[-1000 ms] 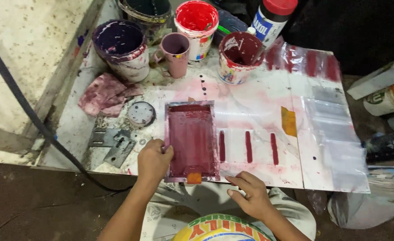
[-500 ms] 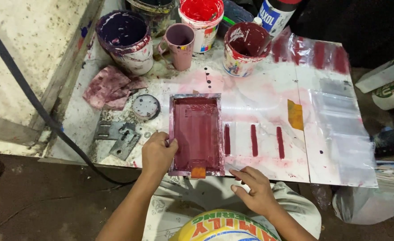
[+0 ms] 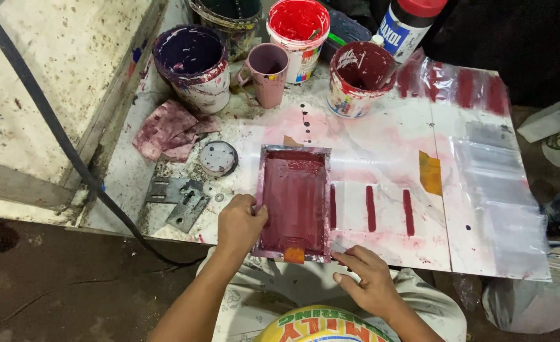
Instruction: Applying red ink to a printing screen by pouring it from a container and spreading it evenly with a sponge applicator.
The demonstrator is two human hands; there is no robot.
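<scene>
Screen (image 3: 296, 202) lies flat at table (image 3: 381, 145) centre, near edge. Left hand (image 3: 240, 223) grips its 9 o'clock side; right hand (image 3: 368, 278), open, fingertips at its 5 o'clock corner. Advice: keep frame level, clear of stripes (image 3: 370, 209) at 3 o'clock, pots (image 3: 356, 76) at 12.

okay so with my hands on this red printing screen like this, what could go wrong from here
1. The left hand grips the small screen frame by its left edge only; the frame could skew and smear the print beneath.
2. Three red stripes lie just right of the frame and may be wet; the right hand could drag through them.
3. Open paint tubs, such as the maroon tub, stand close behind; a reach could knock one over.
</scene>
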